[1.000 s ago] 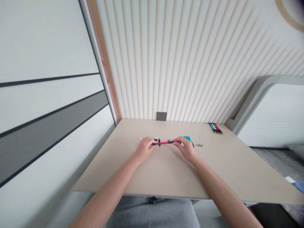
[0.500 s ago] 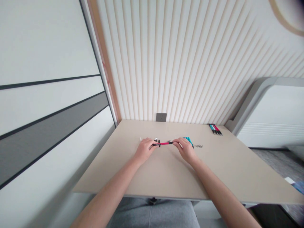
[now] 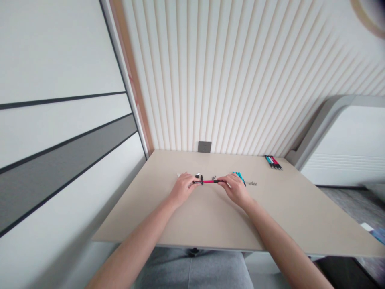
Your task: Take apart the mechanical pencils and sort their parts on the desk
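A red pen (image 3: 208, 182) with black ends is held level above the table between my two hands. My left hand (image 3: 183, 188) pinches its black left end. Its black right end is in the closed fingers of my right hand (image 3: 233, 187). Small black pen parts (image 3: 201, 178) lie behind the pen, close to my left fingers. A few small grey pieces (image 3: 213, 177) sit nearer my right fingertips. Turquoise pen barrels (image 3: 240, 176) lie just past my right hand, partly hidden by it. Small pale pieces (image 3: 178, 174) show beyond my left hand.
Several pens (image 3: 273, 162) in turquoise, white and red lie side by side at the table's back right. Small grey metal bits (image 3: 253, 183) rest right of my right hand. The beige table (image 3: 210, 224) meets a ribbed wall with a dark socket (image 3: 205, 147).
Both hands keep their hold on the red pen, which has hardly moved. The view has shifted slightly.
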Demonstrator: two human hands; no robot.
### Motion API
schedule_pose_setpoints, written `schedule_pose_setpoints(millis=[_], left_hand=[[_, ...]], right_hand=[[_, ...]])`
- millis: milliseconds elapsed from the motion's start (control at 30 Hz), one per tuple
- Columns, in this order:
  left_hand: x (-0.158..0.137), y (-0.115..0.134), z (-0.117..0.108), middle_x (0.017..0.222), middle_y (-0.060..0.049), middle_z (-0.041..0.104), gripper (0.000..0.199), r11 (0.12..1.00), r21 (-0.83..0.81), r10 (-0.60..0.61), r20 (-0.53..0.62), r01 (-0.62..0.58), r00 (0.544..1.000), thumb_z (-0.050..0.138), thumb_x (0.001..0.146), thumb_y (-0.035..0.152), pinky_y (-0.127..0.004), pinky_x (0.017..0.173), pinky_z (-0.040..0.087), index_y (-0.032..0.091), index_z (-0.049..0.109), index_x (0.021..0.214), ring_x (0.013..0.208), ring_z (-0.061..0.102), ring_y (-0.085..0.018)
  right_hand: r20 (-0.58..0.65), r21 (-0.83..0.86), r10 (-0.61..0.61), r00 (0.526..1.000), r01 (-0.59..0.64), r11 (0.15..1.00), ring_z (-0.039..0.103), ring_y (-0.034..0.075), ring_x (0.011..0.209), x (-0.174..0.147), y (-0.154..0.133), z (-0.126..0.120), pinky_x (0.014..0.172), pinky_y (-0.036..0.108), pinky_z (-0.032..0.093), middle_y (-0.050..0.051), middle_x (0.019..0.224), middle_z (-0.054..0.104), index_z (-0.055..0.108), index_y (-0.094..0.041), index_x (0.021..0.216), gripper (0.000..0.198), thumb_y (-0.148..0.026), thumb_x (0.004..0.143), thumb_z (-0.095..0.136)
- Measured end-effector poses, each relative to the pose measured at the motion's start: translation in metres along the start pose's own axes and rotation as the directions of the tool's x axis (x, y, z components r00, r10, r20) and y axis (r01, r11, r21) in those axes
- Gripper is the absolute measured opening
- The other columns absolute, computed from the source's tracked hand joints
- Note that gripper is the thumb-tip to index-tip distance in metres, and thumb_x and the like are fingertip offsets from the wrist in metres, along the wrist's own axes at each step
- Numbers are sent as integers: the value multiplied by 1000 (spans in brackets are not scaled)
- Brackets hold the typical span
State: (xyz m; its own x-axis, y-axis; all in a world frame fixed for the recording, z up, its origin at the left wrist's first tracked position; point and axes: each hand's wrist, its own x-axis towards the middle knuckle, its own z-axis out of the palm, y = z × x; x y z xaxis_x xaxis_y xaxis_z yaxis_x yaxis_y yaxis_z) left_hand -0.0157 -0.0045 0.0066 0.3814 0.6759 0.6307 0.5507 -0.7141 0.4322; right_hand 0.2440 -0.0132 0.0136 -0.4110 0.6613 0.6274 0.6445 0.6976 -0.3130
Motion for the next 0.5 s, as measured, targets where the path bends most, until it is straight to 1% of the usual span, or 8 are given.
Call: schedule_pose_setpoints(millis=[100, 200, 267, 333, 400, 433, 500], left_hand=[[0, 1, -2, 74, -4, 63, 11, 999, 7, 46, 2, -46, 999, 64, 87, 28, -29, 71, 43, 17, 66, 88, 75, 56, -17], [1, 2, -3, 73, -4, 63, 12, 996, 28, 81, 15, -82, 997, 64, 87, 28, -30, 71, 43, 17, 66, 87, 74, 55, -18], [1, 2, -3, 73, -3, 63, 11, 994, 48, 97, 28, -98, 995, 64, 87, 28, -30, 71, 43, 17, 66, 88, 73, 55, -18], [1, 0, -2, 73, -3, 64, 11, 993, 63, 98, 38, -101, 994, 64, 87, 28, -30, 71, 42, 18, 66, 88, 73, 55, -18], [0, -2, 0, 73, -3, 64, 11, 994, 69, 82, 25, -84, 996, 65, 86, 29, -30, 71, 42, 18, 67, 88, 72, 55, -17], [0, -3, 1, 73, -3, 64, 11, 995, 68, 68, 12, -68, 998, 65, 86, 29, -30, 71, 42, 18, 67, 87, 72, 56, -17], [0, -5, 2, 74, -3, 65, 11, 997, 65, 39, -13, -38, 999, 64, 87, 29, -29, 70, 42, 18, 67, 87, 72, 56, -17]], right_hand=[[45, -43, -21, 999, 23, 999, 59, 18, 70, 0, -1, -2, 76, 33, 37, 6, 76, 68, 66, -19, 90, 24, -32, 96, 47], [120, -40, -10, 993, 15, 999, 55, 17, 64, -2, -1, -2, 74, 33, 36, 4, 66, 64, 65, -19, 78, 34, -33, 98, 41], [166, 14, 42, 985, -45, 999, 54, 16, 61, -2, -1, 0, 71, 31, 37, 3, 62, 61, 62, -19, 72, 41, -34, 99, 36], [199, 103, 121, 972, -143, 984, 53, 15, 58, -2, -1, 1, 65, 29, 37, 2, 58, 59, 62, -19, 70, 46, -36, 100, 32], [202, 200, 168, 965, -209, 957, 55, 15, 60, -1, -1, 2, 62, 28, 39, 2, 61, 61, 65, -19, 75, 45, -39, 99, 33], [184, 241, 178, 967, -219, 945, 57, 16, 64, 0, -2, 2, 63, 28, 41, 3, 67, 64, 67, -19, 82, 41, -40, 98, 36], [124, 292, 173, 977, -203, 935, 61, 18, 74, 1, -2, 0, 69, 29, 45, 5, 82, 68, 67, -20, 96, 32, -43, 95, 45]])
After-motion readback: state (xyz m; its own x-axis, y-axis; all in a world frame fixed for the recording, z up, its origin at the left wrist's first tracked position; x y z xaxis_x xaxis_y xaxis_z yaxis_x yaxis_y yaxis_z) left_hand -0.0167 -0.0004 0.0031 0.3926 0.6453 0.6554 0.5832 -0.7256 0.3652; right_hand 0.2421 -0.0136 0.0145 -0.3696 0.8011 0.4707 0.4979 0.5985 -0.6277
